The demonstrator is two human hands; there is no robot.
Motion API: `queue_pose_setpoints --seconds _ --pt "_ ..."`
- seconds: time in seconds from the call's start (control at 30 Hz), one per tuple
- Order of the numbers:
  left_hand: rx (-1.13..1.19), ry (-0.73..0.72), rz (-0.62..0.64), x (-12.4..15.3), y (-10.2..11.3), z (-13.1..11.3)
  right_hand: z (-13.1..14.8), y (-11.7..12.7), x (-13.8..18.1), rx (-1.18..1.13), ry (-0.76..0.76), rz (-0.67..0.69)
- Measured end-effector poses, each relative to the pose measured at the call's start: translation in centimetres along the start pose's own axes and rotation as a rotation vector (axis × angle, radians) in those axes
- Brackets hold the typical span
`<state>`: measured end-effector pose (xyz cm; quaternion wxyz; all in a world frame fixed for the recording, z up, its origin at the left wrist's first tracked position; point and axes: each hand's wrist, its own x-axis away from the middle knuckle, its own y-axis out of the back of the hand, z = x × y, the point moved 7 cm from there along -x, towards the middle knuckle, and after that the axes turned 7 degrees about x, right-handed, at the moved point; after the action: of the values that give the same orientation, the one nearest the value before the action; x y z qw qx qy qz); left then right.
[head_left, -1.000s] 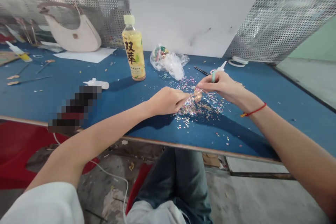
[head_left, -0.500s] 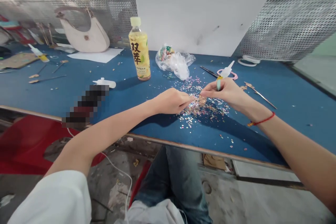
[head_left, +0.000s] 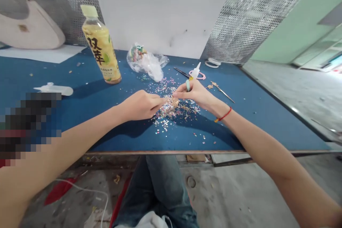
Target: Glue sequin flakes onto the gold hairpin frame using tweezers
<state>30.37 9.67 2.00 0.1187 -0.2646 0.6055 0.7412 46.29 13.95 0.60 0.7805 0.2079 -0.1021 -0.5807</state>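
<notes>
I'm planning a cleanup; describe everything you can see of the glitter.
The glitter is a loose scatter of tiny, shiny, plastic-looking flakes, silvery, pinkish and gold, lying on the blue table. It is densest between the left hand and right hand, thinning toward the bag behind, with strays in front. Exactly which flakes the hands touch is too small to tell.

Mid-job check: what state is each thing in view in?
Sequins: loose, scattered
Left hand: fingers closed; anything held is unclear
Right hand: fingers closed, nozzled bottle in it
Nozzled bottle: tip up, partly hidden
Drink bottle: upright, capped
Plastic bag: crumpled
Small bottle at left: lying on its side
Handbag: upright, cut off by the picture's edge
</notes>
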Motion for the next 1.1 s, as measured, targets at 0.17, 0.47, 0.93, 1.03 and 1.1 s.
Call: queue_pose_setpoints --seconds 0.17,0.47,0.93,1.03,1.1 --pt "-0.033 -0.021 -0.017 -0.1 0.4 -0.4 0.1 0.1 0.1 -0.15 0.042 0.04" --pt "-0.066 -0.033 -0.031 -0.3 0.7 -0.8 1.5 0.2 0.5 0.042 0.095 0.028" --pt "-0.009 -0.008 -0.076 -0.5 1.0 -1.7 1.8 0.8 0.9 -0.112 0.13 0.068" --pt "-0.021 -0.016 -0.099 -0.6 1.3 -1.9 2.3 0.8 1.2 -0.098 0.154 0.079" --pt "-0.03 -0.024 -0.116 -0.6 1.5 -2.0 2.5 0.7 1.3 -0.081 0.18 0.102"
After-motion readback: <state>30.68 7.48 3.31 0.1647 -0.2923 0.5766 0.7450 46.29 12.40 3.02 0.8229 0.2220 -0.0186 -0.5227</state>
